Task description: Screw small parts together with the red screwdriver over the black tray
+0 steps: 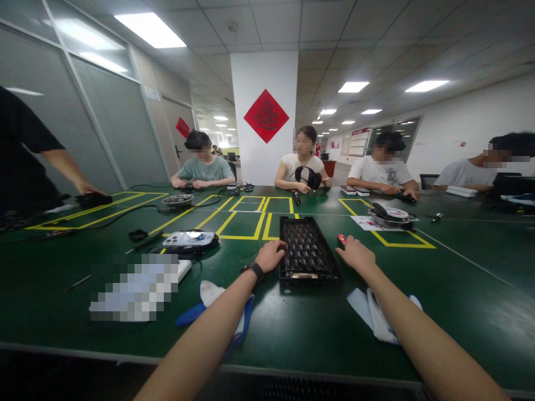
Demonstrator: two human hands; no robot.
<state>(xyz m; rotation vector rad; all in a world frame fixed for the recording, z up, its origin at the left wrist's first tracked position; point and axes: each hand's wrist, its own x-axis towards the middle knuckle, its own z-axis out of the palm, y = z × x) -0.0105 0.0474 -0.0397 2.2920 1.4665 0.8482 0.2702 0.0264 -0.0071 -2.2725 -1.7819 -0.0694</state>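
Observation:
A black rectangular case point(308, 245) lies on the green table in front of me, with rows of shiny dark shapes inside and a pale strip point(304, 275) at its near end. My left hand point(271, 256), with a dark band on the wrist, is closed over the case's left rim. To the right of the case, apart from it, my right hand point(355, 253) is closed around a small red object point(341, 239); only its red end shows, so its kind is unclear. Blue-and-white gloves lie beneath my forearms, one on the left point(213, 295) and one on the right point(376, 314).
On the left are a phone point(190, 238) on coiled cables, a blurred-out white item point(137, 287) and a thin rod point(78, 282). Metal bowls stand left point(178, 200) and right point(390, 218). A dark screwdriver-like tool point(296, 197) lies beyond the case. Several people sit opposite.

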